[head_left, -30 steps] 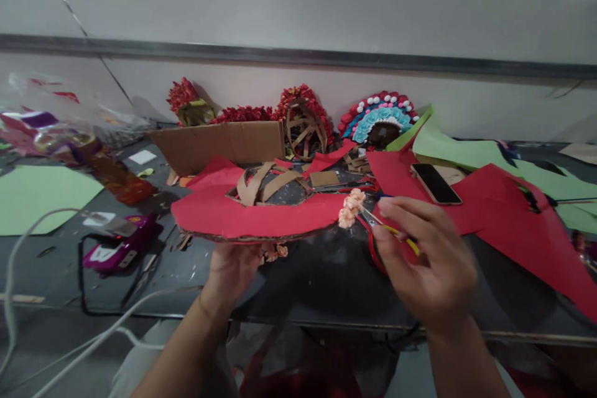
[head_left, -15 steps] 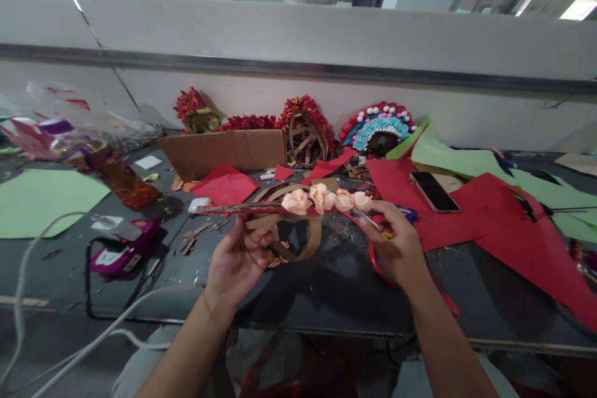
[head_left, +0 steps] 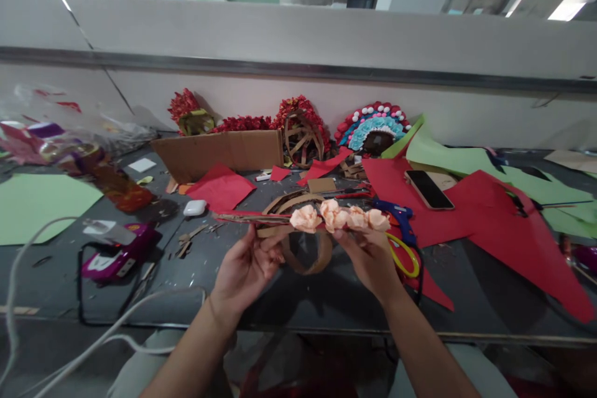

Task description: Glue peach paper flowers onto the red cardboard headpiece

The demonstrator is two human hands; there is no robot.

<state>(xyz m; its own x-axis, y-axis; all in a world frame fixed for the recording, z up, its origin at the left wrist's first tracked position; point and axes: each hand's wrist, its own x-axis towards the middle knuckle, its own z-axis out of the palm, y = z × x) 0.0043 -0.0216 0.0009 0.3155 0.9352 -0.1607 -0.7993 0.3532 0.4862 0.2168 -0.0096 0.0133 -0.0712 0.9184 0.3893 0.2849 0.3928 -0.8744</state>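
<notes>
A cardboard headpiece (head_left: 321,251) is held up over the table, seen nearly edge-on. It has a loop of brown strips below and a flat red-edged band (head_left: 252,218) on top. Several crumpled peach paper flowers (head_left: 334,214) sit along the right half of that band. My left hand (head_left: 249,267) grips the headpiece from below on the left, thumb against the band. Under the flowers, my right hand (head_left: 373,261) is closed on the right part, its fingertips partly hidden. Just right of it lie yellow-handled scissors (head_left: 405,256) and a blue glue gun (head_left: 402,217).
Red paper (head_left: 471,211) covers the right side, with a phone (head_left: 429,189) on it. Finished red headpieces (head_left: 301,118) and a blue-and-white one (head_left: 373,127) lean at the wall. To the left are a purple power strip (head_left: 119,255), cables, a bottle (head_left: 112,180) and a white earbud case (head_left: 194,208).
My right hand has moved left and in under the flowers, onto the headpiece. The headpiece has shifted slightly right and down. The yellow scissor handle and glue gun now show more fully.
</notes>
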